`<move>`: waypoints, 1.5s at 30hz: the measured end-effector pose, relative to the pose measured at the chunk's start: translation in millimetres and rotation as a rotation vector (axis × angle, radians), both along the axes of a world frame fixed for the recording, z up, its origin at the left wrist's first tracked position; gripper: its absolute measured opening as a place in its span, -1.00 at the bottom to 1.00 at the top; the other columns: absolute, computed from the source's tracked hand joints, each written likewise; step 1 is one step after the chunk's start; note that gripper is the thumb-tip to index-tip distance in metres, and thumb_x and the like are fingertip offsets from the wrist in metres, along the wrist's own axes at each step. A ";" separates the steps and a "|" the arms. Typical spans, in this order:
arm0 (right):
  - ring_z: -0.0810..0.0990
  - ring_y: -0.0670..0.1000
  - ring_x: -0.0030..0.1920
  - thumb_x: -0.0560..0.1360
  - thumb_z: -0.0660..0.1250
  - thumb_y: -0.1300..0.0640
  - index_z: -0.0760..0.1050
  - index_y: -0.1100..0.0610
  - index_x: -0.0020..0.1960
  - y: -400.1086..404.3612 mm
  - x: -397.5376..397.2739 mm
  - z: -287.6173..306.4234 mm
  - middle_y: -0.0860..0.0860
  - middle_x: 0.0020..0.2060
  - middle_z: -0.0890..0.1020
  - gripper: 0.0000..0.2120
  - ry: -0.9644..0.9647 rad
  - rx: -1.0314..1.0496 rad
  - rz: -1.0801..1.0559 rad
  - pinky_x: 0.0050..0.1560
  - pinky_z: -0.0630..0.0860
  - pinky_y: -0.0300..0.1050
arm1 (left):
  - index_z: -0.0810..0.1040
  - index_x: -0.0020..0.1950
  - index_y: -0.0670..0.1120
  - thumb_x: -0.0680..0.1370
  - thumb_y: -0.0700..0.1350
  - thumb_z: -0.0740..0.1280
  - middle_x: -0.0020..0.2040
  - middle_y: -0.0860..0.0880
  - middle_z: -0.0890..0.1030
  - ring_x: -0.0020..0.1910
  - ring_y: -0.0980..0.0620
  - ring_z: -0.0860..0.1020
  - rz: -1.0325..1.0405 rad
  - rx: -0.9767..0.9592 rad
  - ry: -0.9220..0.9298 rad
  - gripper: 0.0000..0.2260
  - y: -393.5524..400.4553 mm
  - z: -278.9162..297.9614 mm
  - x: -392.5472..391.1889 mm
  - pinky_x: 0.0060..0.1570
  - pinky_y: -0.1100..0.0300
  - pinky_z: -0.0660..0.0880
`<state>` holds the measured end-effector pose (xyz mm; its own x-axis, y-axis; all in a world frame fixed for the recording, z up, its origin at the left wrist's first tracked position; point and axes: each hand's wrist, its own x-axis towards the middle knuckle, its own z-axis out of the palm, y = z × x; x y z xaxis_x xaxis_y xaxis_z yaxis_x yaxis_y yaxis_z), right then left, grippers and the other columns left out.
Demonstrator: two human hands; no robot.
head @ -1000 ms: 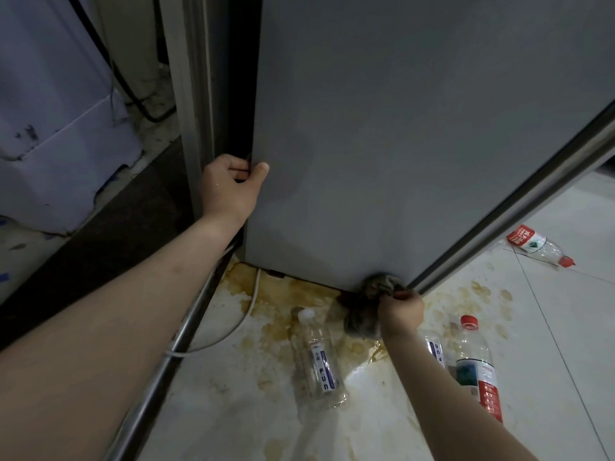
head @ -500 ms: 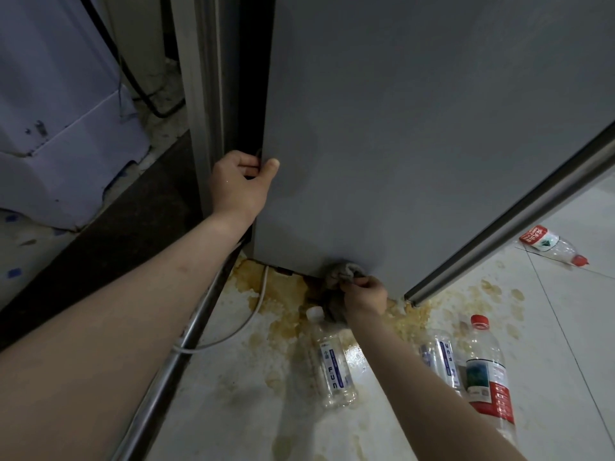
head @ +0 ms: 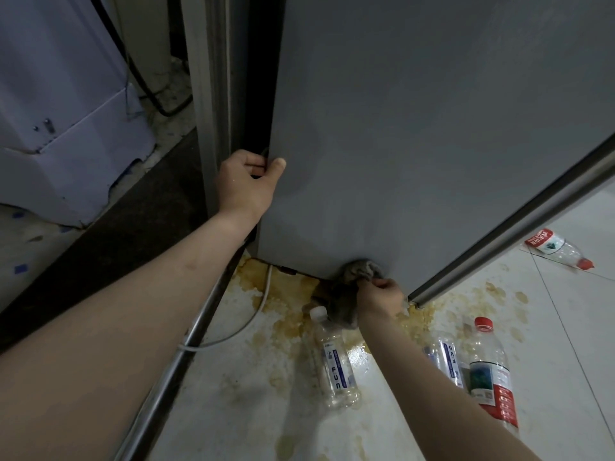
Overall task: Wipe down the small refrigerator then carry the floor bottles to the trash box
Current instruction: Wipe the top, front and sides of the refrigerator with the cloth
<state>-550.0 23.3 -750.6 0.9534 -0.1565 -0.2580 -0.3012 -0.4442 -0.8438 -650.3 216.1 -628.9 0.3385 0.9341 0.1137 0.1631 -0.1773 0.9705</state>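
Left hand (head: 247,188) grips the refrigerator (head: 416,134) edge, right hand (head: 381,296) clutches a rag (head: 357,272); nearest bottle (head: 334,361) reads "FUN".

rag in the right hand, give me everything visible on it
The rag is a grey-brown, crumpled cloth, seemingly soft fabric. The right hand grips its bunched top against the refrigerator side panel's bottom edge; the rest hangs toward the stained floor, beside the white-capped bottle. Whether it touches either is unclear.

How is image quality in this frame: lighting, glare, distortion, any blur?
Head view: dim overall; the refrigerator side is evenly grey with faint hand shadow; glare on the wet floor beside the white-capped bottle; wide-angle bending of the metal trim; both hands sharp.
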 end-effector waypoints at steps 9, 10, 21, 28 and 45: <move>0.54 0.07 -0.23 0.34 0.44 0.23 0.44 0.09 -0.34 15.2 -4.7 12.4 0.02 -0.35 0.55 -0.81 0.027 0.041 0.140 -0.11 0.52 -0.05 | 0.55 -0.05 -0.07 0.43 0.00 0.46 -0.26 0.14 0.53 -0.29 0.27 0.49 -0.026 -0.099 0.005 -0.80 1.3 2.0 -5.7 -0.38 0.52 0.38; 0.53 0.07 -0.26 0.34 0.44 0.25 0.43 0.09 -0.38 12.2 -4.2 14.8 0.02 -0.39 0.53 -0.78 0.039 0.062 0.149 -0.12 0.53 -0.04 | 0.56 -0.03 -0.07 0.43 -0.01 0.46 -0.24 0.12 0.55 -0.26 0.25 0.51 -0.028 -0.116 0.013 -0.79 1.1 0.0 -8.3 -0.31 0.48 0.40; 0.47 0.06 -0.24 0.43 0.27 0.43 0.35 0.12 -0.22 -24.7 5.8 52.2 0.09 -0.28 0.49 -0.76 0.318 0.456 0.213 -0.24 0.47 -0.05 | 0.60 0.08 -0.09 0.41 -0.08 0.49 0.05 -0.06 0.62 0.02 0.01 0.57 -0.428 -0.185 0.593 -0.72 -18.8 -42.6 -44.1 0.02 0.15 0.53; 0.48 0.06 -0.17 0.54 0.12 0.38 0.38 0.13 -0.04 -21.5 0.7 82.4 0.10 -0.16 0.49 -0.82 0.477 0.791 0.278 -0.44 0.59 -0.16 | 0.34 0.39 -0.15 0.32 -0.16 0.56 0.13 -0.09 0.55 0.14 0.01 0.51 -0.778 -0.416 0.586 -0.30 -75.5 -58.9 -28.5 0.12 0.26 0.43; 0.52 0.09 -0.19 0.55 0.17 0.32 0.40 0.19 -0.11 -22.2 -1.7 87.5 0.12 -0.19 0.51 -0.90 0.555 0.774 0.309 -0.44 0.58 -0.10 | 0.42 0.19 -0.05 0.57 -0.20 0.28 0.23 -0.18 0.53 0.12 -0.16 0.52 -0.474 -0.878 0.049 -0.80 -95.6 -50.8 -8.2 0.08 -0.11 0.44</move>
